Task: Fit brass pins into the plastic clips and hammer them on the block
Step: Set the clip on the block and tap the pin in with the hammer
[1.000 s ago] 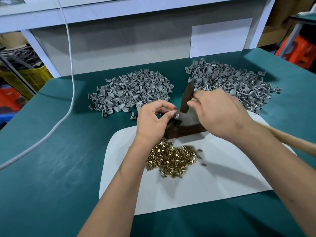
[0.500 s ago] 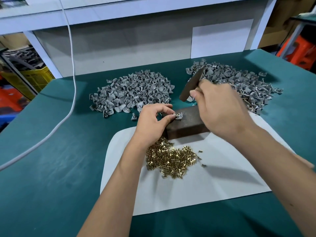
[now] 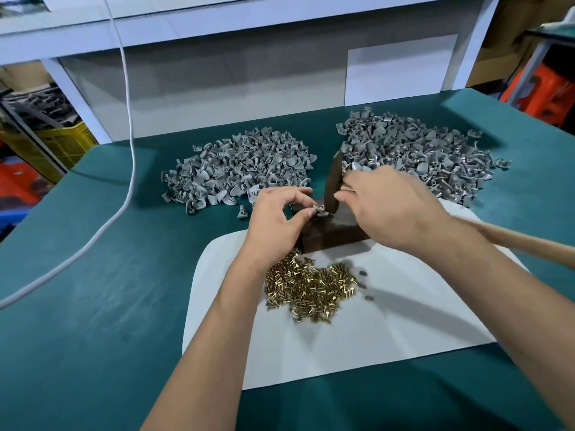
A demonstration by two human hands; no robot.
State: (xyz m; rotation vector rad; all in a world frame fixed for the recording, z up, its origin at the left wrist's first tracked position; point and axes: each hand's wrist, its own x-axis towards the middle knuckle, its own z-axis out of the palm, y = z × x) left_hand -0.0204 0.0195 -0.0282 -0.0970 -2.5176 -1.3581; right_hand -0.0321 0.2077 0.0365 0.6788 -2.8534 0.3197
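Note:
My left hand (image 3: 277, 219) pinches a small grey plastic clip (image 3: 319, 209) on top of the dark brown block (image 3: 336, 231). My right hand (image 3: 389, 206) grips a hammer close to its dark head (image 3: 333, 181), which stands just above the clip. The wooden handle (image 3: 522, 244) runs out to the right behind my wrist. A heap of brass pins (image 3: 311, 284) lies on the white sheet (image 3: 404, 306) in front of the block. Whether a pin sits in the clip cannot be made out.
Two piles of grey plastic clips lie on the green table (image 3: 93, 306): one at the back centre (image 3: 239, 169), one at the back right (image 3: 420, 150). A white cable (image 3: 129, 150) hangs down at the left. Crates stand beyond the table's edges.
The hammer head was raised half a second ago and has come back down onto the clip at the block. My left hand stays pinching the clip in place.

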